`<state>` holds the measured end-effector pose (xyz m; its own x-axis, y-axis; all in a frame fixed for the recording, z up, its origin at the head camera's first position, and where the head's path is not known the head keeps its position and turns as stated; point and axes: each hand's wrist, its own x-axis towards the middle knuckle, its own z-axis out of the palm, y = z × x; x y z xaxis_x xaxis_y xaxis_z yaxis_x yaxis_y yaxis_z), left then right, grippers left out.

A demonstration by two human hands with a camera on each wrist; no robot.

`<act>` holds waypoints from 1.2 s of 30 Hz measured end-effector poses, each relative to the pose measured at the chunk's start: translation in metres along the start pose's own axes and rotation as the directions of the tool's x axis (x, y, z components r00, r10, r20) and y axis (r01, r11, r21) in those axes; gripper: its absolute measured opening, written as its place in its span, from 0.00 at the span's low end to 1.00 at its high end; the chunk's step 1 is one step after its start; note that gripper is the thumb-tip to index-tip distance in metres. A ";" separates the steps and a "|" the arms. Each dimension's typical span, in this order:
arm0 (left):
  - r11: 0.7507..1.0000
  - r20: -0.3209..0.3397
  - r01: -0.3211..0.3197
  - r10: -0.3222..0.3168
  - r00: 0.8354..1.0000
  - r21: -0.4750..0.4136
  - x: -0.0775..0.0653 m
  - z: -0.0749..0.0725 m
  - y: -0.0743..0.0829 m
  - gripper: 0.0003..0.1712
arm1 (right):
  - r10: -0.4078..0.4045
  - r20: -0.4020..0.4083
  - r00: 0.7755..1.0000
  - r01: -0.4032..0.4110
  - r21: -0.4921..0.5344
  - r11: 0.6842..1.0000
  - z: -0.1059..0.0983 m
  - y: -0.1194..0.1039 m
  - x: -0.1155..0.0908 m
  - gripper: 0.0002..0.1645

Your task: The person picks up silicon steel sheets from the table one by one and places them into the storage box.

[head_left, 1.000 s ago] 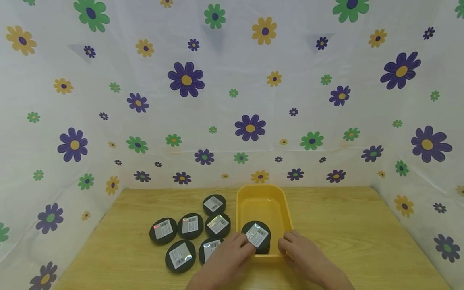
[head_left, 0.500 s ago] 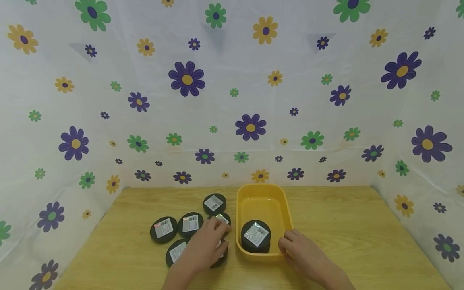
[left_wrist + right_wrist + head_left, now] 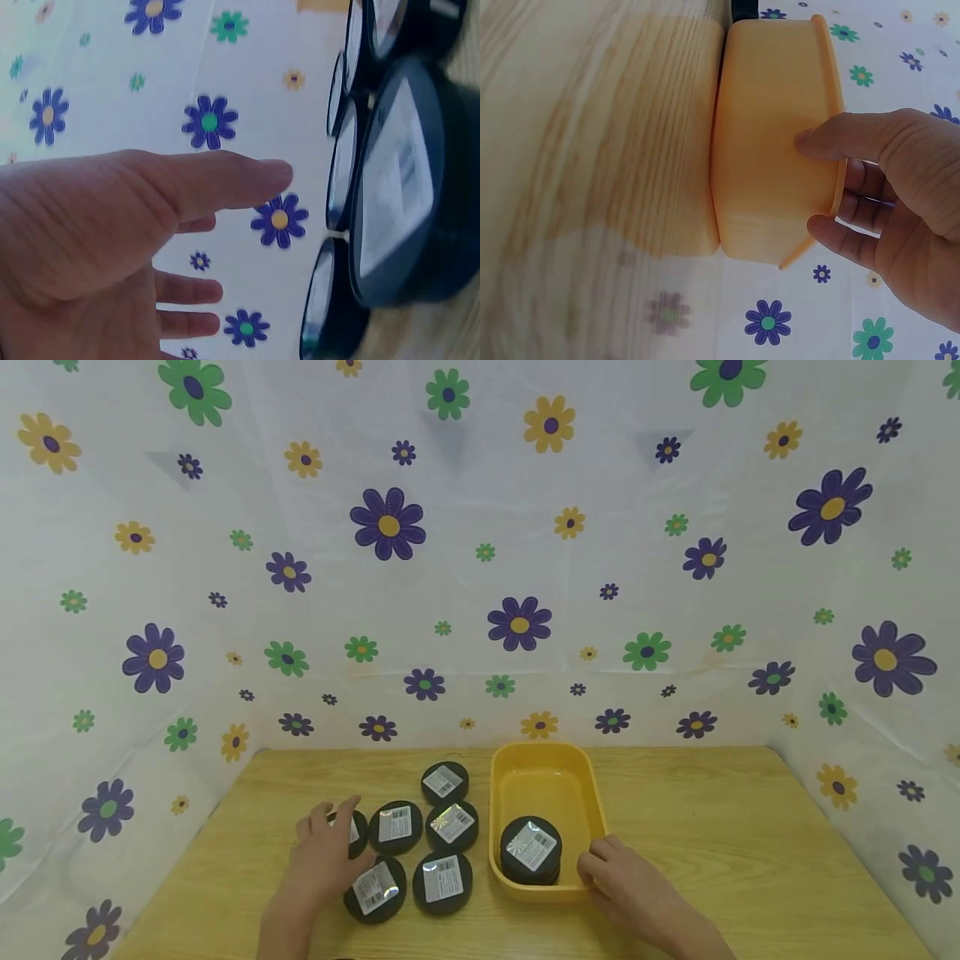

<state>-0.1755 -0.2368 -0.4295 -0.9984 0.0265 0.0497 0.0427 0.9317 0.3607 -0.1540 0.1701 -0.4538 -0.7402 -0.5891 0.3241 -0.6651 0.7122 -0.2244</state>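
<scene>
My left hand (image 3: 317,860) hovers with spread fingers over the leftmost black round disc (image 3: 362,833), which it partly hides. In the left wrist view the thumb and fingers are extended and hold nothing. My right hand (image 3: 630,889) grips the near right corner of a yellow plastic tray (image 3: 551,789); in the right wrist view its thumb presses the outer wall, with fingers at the rim. A small stack of black discs (image 3: 531,850) lies in the tray's near left part. Each visible disc top bears a silvery barcode label.
Left of the tray, more labelled discs lie flat on the wooden table (image 3: 697,827): a far one (image 3: 444,782), two in the middle row (image 3: 395,827) and two nearer ones (image 3: 442,882). A white flowered cloth (image 3: 517,560) encloses the back and sides.
My left hand has left the tray's near left side and moved left across the discs to the leftmost one. The right hand has stayed on the tray, and the stack inside looks unchanged.
</scene>
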 end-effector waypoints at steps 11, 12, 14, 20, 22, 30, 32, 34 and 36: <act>0.991 0.111 0.122 -0.116 0.987 -0.048 0.005 0.004 -0.026 0.49 | 0.033 0.020 0.999 -0.033 0.010 0.999 0.000 -0.002 -0.001 0.19; 0.991 0.108 0.124 -0.117 0.987 -0.052 0.005 0.004 -0.028 0.49 | 0.033 0.018 0.999 -0.034 0.009 0.999 0.001 -0.002 -0.002 0.20; 0.990 0.105 0.125 -0.118 0.987 -0.062 0.006 0.004 -0.033 0.49 | 0.030 0.008 1.000 -0.030 0.010 0.999 0.002 -0.002 -0.002 0.20; 0.992 0.101 0.113 -0.107 0.989 -0.063 0.009 0.003 -0.044 0.50 | 0.012 -0.027 1.000 -0.012 0.001 1.000 0.003 0.000 -0.002 0.20; 0.991 0.104 0.112 -0.104 0.989 -0.069 0.011 0.003 -0.045 0.50 | 0.024 -0.011 1.000 -0.024 0.009 1.000 0.003 0.000 -0.002 0.20; 0.996 0.086 0.082 -0.079 0.993 -0.039 0.018 0.008 -0.050 0.49 | 0.037 0.012 0.999 -0.038 0.025 0.999 0.002 -0.001 -0.002 0.19; 0.998 0.080 0.060 -0.059 0.995 -0.015 0.020 0.007 -0.051 0.49 | 0.021 -0.008 1.000 -0.020 0.026 0.999 0.003 0.000 -0.002 0.20; 0.999 0.087 0.042 -0.043 0.995 0.007 0.022 0.006 -0.052 0.49 | 0.001 -0.028 1.000 0.000 0.024 1.000 0.004 0.000 -0.002 0.20; 0.999 0.107 0.029 -0.031 0.994 0.017 0.025 0.005 -0.052 0.49 | -0.003 -0.036 0.999 0.004 0.022 1.000 0.004 0.000 -0.002 0.20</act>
<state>-0.2031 -0.2823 -0.4519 -0.9975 0.0362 -0.0613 0.0128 0.9382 0.3459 -0.1525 0.1694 -0.4583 -0.7343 -0.5768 0.3579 -0.6697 0.7017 -0.2431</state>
